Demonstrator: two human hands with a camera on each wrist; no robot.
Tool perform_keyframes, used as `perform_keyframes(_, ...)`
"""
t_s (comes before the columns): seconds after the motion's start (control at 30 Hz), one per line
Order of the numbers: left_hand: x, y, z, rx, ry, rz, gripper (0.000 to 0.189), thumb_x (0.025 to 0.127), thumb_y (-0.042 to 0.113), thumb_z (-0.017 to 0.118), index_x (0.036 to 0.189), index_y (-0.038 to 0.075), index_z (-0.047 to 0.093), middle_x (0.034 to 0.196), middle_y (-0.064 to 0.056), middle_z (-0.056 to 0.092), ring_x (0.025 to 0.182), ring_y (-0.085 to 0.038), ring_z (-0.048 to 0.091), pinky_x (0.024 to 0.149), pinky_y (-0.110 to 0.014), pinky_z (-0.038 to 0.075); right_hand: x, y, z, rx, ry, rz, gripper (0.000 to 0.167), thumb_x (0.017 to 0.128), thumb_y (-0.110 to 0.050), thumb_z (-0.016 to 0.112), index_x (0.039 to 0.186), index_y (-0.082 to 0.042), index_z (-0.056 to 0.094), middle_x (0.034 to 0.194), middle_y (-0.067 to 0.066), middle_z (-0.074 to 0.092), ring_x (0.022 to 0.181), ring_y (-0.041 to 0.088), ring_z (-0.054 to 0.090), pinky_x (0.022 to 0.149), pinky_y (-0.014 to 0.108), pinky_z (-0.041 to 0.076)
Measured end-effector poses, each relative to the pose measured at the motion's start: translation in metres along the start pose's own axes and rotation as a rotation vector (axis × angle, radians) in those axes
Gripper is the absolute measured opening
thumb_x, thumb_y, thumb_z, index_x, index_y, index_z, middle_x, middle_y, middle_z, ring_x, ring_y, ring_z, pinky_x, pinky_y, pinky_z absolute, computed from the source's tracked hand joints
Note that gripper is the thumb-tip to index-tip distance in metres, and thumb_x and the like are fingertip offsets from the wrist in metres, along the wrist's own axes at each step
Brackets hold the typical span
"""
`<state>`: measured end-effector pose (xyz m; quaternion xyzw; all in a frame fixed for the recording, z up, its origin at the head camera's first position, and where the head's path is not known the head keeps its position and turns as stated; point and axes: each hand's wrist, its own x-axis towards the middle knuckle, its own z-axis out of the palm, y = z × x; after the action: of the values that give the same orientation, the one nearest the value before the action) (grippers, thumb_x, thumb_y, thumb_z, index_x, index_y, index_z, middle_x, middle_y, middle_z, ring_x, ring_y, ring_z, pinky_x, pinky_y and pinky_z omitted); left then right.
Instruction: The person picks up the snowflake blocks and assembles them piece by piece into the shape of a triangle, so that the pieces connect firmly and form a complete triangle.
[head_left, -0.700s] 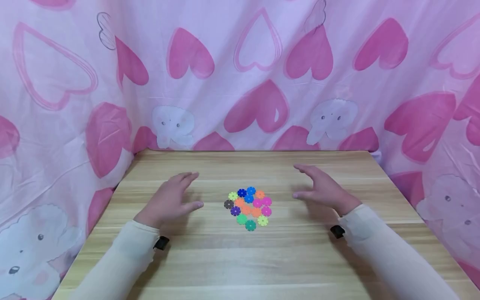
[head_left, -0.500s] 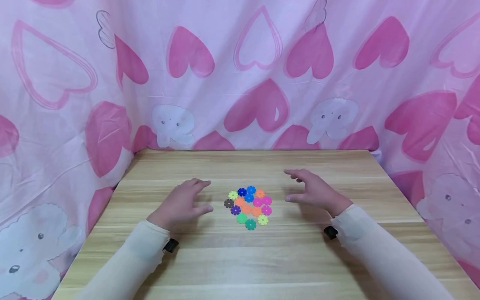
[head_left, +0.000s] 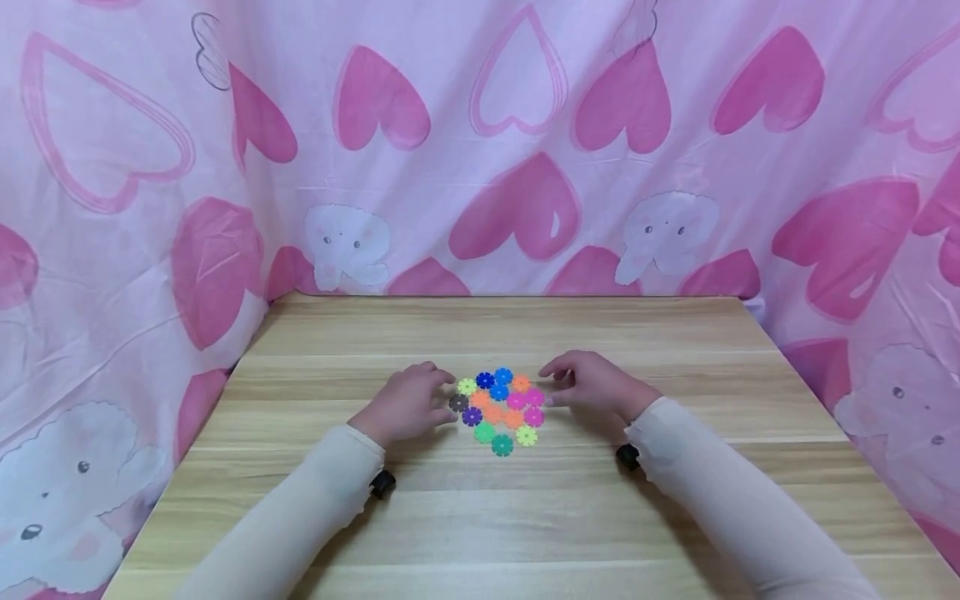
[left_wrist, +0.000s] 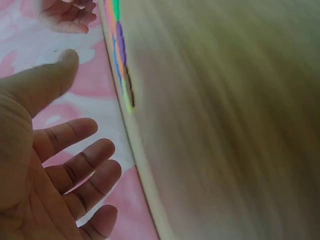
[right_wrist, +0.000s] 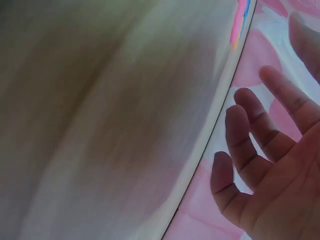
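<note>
A pink curtain (head_left: 255,33) printed with hearts and pale animal figures hangs at the left and runs behind a wood-grain table (head_left: 480,517), where a person sits both hands around a ring of color. A cream left sleeve (head_left: 292,517), with a small black device (head_left: 383,484) at the wrist, leads to the left hand (head_left: 405,404), its thumb and fingers spread apart and gently bent. Its tips are just beside a cluster of notched discs (head_left: 492,412) lying flat between the two hands; contact cannot be told. Across the cluster, from the left, are a dark brown disc (head_left: 459,403), a purple disc (head_left: 472,417), a dark blue disc (head_left: 485,381), a teal disc (head_left: 502,445) and, at the right edge, magenta discs (head_left: 535,397). Just beside these is the right hand (head_left: 596,383), fingers and thumb likewise parted and softly curved, contact again unclear. Farther right, a second black device (head_left: 628,457) shows below the cream right sleeve (head_left: 735,492).
</note>
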<state>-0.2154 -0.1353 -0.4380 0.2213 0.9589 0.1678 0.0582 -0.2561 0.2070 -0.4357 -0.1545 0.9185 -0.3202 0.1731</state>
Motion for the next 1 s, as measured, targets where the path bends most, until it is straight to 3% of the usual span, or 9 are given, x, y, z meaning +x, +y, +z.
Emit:
perform_keyframes(0.2, 0.012, 0.010, 0.005, -0.005, -0.032, -0.068, 0.042, 0.091, 0.032, 0.083, 0.127, 0.011, 0.074, 0.111, -0.001, 0.067, 0.099, -0.019, 0.061, 0.098, -0.045, 0.052, 0.011, -0.008, 0.006, -0.024, -0.042, 0.036, 0.038, 0.085, -0.021, 0.090, 0.120, -0.024, 0.078, 0.114, -0.001, 0.069, 0.106, 0.023, 0.061, 0.094, 0.039, 0.059)
perform_keyframes(0.33, 0.016, 0.017, 0.004, -0.005, -0.067, -0.117, 0.031, 0.092, 0.029, 0.082, 0.116, 0.012, 0.075, 0.105, -0.001, 0.066, 0.095, -0.020, 0.059, 0.097, -0.047, 0.050, 0.014, -0.014, 0.007, -0.061, -0.062, 0.051, 0.032, 0.086, -0.020, 0.089, 0.116, -0.024, 0.078, 0.111, -0.002, 0.069, 0.104, 0.023, 0.060, 0.095, 0.039, 0.057)
perform_keyframes(0.53, 0.021, 0.022, 0.003, 0.038, -0.089, -0.140, 0.019, 0.094, 0.028, 0.080, 0.105, 0.014, 0.074, 0.096, 0.000, 0.064, 0.090, -0.021, 0.058, 0.095, -0.049, 0.049, 0.015, -0.023, 0.008, -0.105, -0.084, 0.079, 0.025, 0.086, -0.019, 0.089, 0.107, -0.024, 0.077, 0.105, 0.000, 0.067, 0.102, 0.025, 0.058, 0.093, 0.041, 0.055)
perform_keyframes(0.77, 0.028, 0.022, 0.008, 0.076, -0.112, -0.156, 0.016, 0.094, 0.026, 0.079, 0.102, 0.015, 0.071, 0.094, 0.000, 0.063, 0.089, -0.022, 0.058, 0.094, -0.049, 0.048, 0.018, -0.030, 0.013, -0.141, -0.087, 0.104, 0.022, 0.085, -0.010, 0.088, 0.098, -0.020, 0.073, 0.098, 0.002, 0.066, 0.096, 0.024, 0.059, 0.089, 0.040, 0.057)
perform_keyframes(1.0, 0.029, 0.021, 0.006, 0.000, -0.118, -0.190, 0.017, 0.096, 0.028, 0.077, 0.096, 0.015, 0.066, 0.085, 0.002, 0.063, 0.083, -0.021, 0.058, 0.094, -0.049, 0.045, 0.020, -0.039, 0.012, -0.131, -0.120, 0.172, 0.022, 0.083, -0.011, 0.089, 0.094, -0.016, 0.070, 0.096, 0.005, 0.066, 0.095, 0.025, 0.059, 0.081, 0.036, 0.055)
